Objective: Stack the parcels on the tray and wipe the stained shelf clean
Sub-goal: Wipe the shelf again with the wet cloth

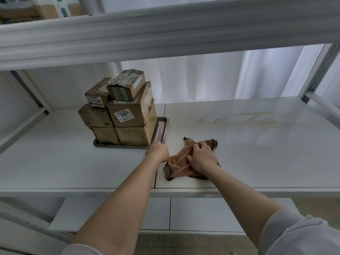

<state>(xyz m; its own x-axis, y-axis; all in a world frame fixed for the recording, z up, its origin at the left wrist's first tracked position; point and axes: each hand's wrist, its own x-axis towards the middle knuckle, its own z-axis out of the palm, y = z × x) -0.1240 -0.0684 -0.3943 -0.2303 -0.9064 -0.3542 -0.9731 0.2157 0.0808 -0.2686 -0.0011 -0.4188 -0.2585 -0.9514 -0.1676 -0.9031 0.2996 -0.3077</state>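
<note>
Several brown cardboard parcels (pixel 127 115) stand stacked three layers high on a metal tray (pixel 162 129) on the white middle shelf (pixel 55 162). My left hand (pixel 157 151) is at the tray's near right corner, fingers curled at its rim. Just to the right, my right hand (pixel 201 157) lies on a crumpled brown cloth (pixel 177 167) and bunches it under the fingers. A yellowish-brown stain (pixel 239 119) streaks the shelf at the back right, well away from the cloth.
The shelf above (pixel 165 28) overhangs close overhead, with more parcels (pixel 36 10) on it at top left. Metal uprights (pixel 316 70) frame the right side. A lower shelf (pixel 184 214) sits below. White curtains hang behind.
</note>
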